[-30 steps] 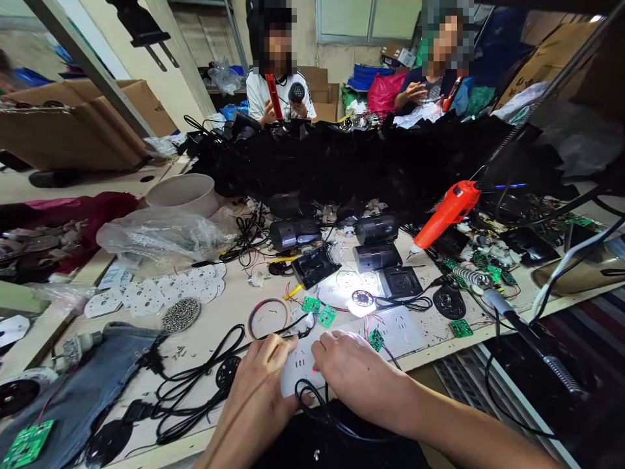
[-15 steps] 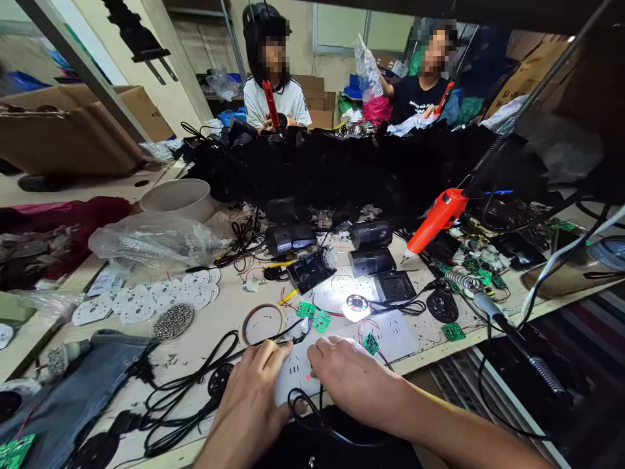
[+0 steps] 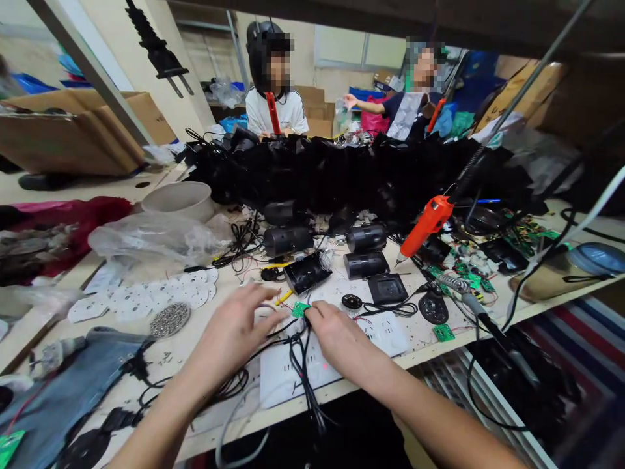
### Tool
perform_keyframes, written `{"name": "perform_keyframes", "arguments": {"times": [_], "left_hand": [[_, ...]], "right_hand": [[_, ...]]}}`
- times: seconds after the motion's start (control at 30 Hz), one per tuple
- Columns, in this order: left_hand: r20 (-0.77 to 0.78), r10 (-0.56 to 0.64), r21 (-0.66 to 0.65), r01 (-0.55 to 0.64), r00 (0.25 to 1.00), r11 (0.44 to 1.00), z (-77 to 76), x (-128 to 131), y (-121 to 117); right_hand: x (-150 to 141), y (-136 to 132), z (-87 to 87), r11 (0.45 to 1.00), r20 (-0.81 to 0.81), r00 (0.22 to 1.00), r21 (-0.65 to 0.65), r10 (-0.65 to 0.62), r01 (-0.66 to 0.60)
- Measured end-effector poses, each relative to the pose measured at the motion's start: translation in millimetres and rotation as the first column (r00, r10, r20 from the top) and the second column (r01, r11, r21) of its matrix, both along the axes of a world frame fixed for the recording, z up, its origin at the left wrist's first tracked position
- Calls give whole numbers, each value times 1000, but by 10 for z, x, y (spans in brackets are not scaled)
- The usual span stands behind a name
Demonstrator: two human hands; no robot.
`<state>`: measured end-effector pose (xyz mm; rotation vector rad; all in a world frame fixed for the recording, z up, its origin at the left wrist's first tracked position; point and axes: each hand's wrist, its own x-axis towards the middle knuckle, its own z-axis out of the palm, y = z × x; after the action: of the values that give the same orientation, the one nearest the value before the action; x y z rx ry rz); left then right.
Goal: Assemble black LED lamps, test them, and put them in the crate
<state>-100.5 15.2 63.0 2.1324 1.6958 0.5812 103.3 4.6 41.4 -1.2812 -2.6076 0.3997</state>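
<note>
Over the littered bench (image 3: 195, 329), left fingers (image 3: 254, 295) gape; right fingers (image 3: 317, 314) meet a green board (image 3: 299, 309), grip unclear.

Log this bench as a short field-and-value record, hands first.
Left hand: fingers apart, near a green circuit board
Right hand: fingertips at that board's edge; grip unclear
Near edge: white socket strip, black cables lying across it
Right: red screwdriver, tilted, tip down
Left: round pile of small metal pieces
Far side: person in white top
</note>
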Motion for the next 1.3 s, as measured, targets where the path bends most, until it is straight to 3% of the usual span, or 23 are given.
{"name": "perform_keyframes", "arguments": {"times": [0.07, 0.13, 0.23, 0.33, 0.43, 0.57, 0.77, 0.9, 1.03, 1.07, 1.13, 1.2, 1.3], "left_hand": [[9, 63, 76, -63, 998, 995, 20, 29, 215], [27, 97, 50, -99, 995, 994, -43, 66, 377], [105, 126, -66, -120, 986, 991, -195, 112, 533], [102, 156, -144, -141, 982, 980, -288, 160, 647], [36, 177, -173, -168, 984, 970, -316, 212, 749], [46, 205, -196, -193, 978, 961, -353, 257, 828], [211, 336, -275, -274, 918, 922, -389, 243, 865], [415, 449, -393, -289, 791, 873, -314, 179, 795], [602, 495, -452, -243, 627, 858, -127, 124, 520], [648, 502, -481, -203, 573, 853, -83, 122, 425], [742, 552, -572, -71, 381, 817, -26, 141, 228], [765, 594, -619, 28, 251, 785, -22, 193, 47], [783, 590, -613, 84, 198, 786, -90, 321, -161]], "right_hand": [[136, 4, -4, 998, -149, 988, 57, -32, 40], [384, -6, -23, 977, -323, 938, 126, -124, 173], [811, 10, -147, 921, -330, 898, 156, -291, 356], [1051, 73, -319, 942, -243, 933, 139, -267, 306], [1052, 157, -421, 967, -236, 951, 112, -199, 230], [969, 265, -412, 985, -237, 965, 102, -109, 136], [920, 359, -347, 982, -183, 983, 189, 21, 14], [893, 343, -400, 960, -162, 985, 278, 63, -16], [932, 276, -452, 936, -250, 967, 349, 53, 39], [946, 257, -451, 928, -280, 959, 367, 47, 61], [959, 221, -421, 916, -388, 921, 376, 16, 143], [938, 195, -353, 917, -575, 815, 286, -68, 278], [820, 183, -184, 925, -807, 530, -50, -259, 376]]}}
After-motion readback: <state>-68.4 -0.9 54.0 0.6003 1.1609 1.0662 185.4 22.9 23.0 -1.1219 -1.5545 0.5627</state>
